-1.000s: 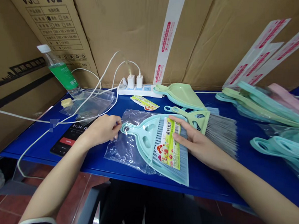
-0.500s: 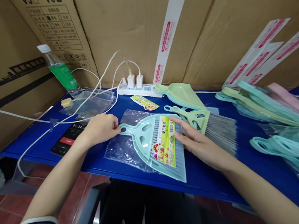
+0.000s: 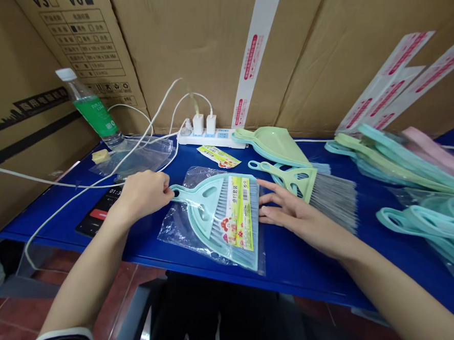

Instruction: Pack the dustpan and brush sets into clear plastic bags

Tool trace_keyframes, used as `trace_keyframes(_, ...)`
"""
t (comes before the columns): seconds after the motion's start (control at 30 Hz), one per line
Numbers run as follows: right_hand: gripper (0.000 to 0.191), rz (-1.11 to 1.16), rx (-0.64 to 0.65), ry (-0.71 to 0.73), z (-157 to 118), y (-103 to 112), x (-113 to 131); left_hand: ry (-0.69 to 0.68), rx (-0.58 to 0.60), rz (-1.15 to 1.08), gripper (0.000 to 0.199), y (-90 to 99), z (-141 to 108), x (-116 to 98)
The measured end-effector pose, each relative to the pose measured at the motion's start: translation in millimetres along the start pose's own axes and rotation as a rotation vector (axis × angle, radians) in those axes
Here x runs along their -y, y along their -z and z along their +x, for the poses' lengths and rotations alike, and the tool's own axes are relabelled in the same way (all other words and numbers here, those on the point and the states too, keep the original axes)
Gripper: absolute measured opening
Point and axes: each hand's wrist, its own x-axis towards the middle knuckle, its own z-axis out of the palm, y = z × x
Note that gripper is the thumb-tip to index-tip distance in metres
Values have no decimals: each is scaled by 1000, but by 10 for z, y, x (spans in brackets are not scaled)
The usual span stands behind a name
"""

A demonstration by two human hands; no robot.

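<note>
A light blue dustpan (image 3: 202, 232) lies with a small blue brush on it, a yellow-green label card (image 3: 243, 212) over the bristles. Beneath them spreads a clear plastic bag (image 3: 175, 233). My left hand (image 3: 146, 196) is closed on the looped end of the blue handle. At the dustpan's wide right edge rests my right hand (image 3: 289, 210), its fingers apart and holding nothing. Behind that hand lie a green brush (image 3: 303, 184) with grey bristles and a green dustpan (image 3: 280, 145) stacked over blue ones.
A power strip (image 3: 213, 138) with chargers stands by the cardboard (image 3: 204, 45). At left are a bottle (image 3: 95, 113), white cables, a phone (image 3: 97, 213) and a sponge-like piece (image 3: 100, 156). Another card (image 3: 219, 157) lies behind. Bagged dustpans (image 3: 435, 224) are piled at right.
The blue dustpan, brush and card have shifted left over the bag, along with my left hand. My right hand has moved off the card to the dustpan's right edge.
</note>
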Motion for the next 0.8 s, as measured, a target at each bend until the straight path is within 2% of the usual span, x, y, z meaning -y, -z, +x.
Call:
trace_keyframes(0.2, 94, -6, -30, 3, -14, -24, 60, 26, -38, 42, 23, 15, -27, 29)
trace_keyframes(0.4, 92, -70, -20, 19, -23, -27, 90, 78, -14, 63, 21, 44, -31, 87)
trace_keyframes(0.47, 87, -92, -16, 23, -21, -30, 91, 85, -44, 37, 19, 31, -23, 99)
trace_keyframes(0.57, 79, -131, -20, 42, -13, -42, 92, -34, -130, -44, 31, -19, 0, 89)
trace_keyframes(0.67, 73, -177, -4, 38, -10, -51, 107, -159, -119, -78, 47, -66, 18, 68)
trace_keyframes(0.8, 71, -204, 29, 17, -19, -51, 142, -145, -72, -52, 52, -71, 11, 85)
